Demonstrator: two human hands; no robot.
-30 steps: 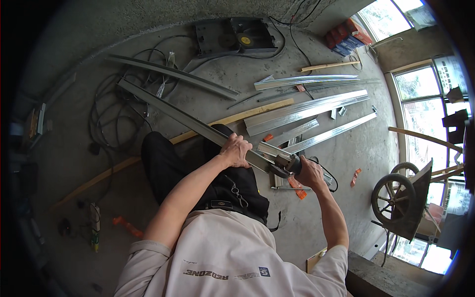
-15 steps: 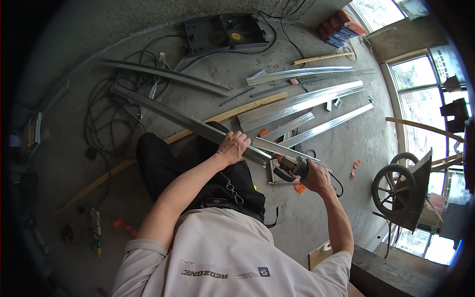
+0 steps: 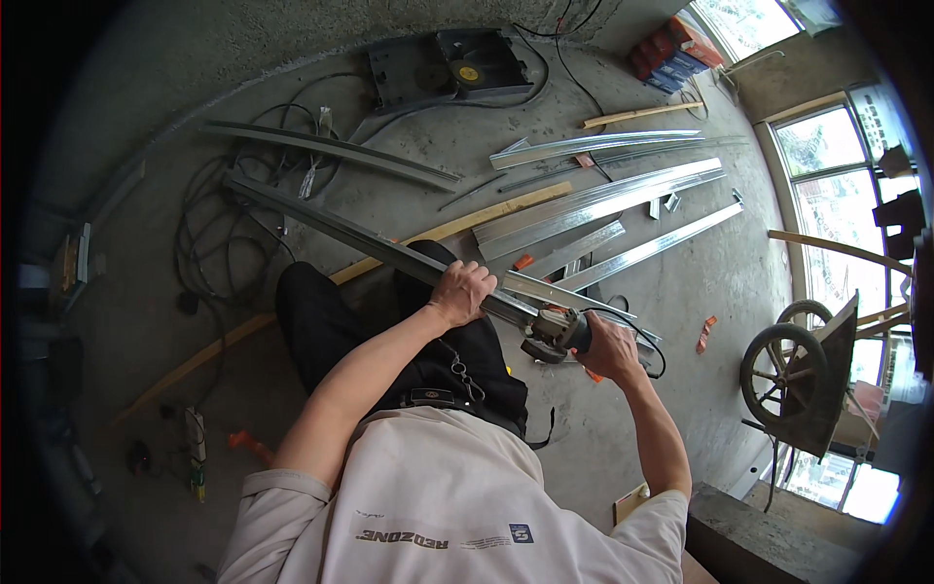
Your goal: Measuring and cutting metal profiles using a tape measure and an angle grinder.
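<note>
My left hand [image 3: 462, 294] is closed around a long metal channel [image 3: 360, 234], which slants from the far left across my knee toward the right. An angle grinder [image 3: 555, 331] is gripped in my right hand [image 3: 611, 346], the fingers wrapped round its body. The grinder's head lies over the channel's near right end, beside a dark round guard. Whether the disc touches the metal I cannot tell. A black cord curves from the grinder's rear past my right wrist. Just beyond both hands, another thin metal profile [image 3: 574, 294] lies alongside.
Several shiny metal profiles [image 3: 608, 204] and a wooden strip [image 3: 506, 209] lie on the concrete floor ahead. A black open tool case [image 3: 409, 83] stands by the wall, and coiled cable [image 3: 209, 248] lies at left. A wheelbarrow [image 3: 788, 375] stands at right near the windows.
My right hand has brought the grinder slightly left and turned it, so its head now sits over the channel's end. My left hand keeps its hold on the channel.
</note>
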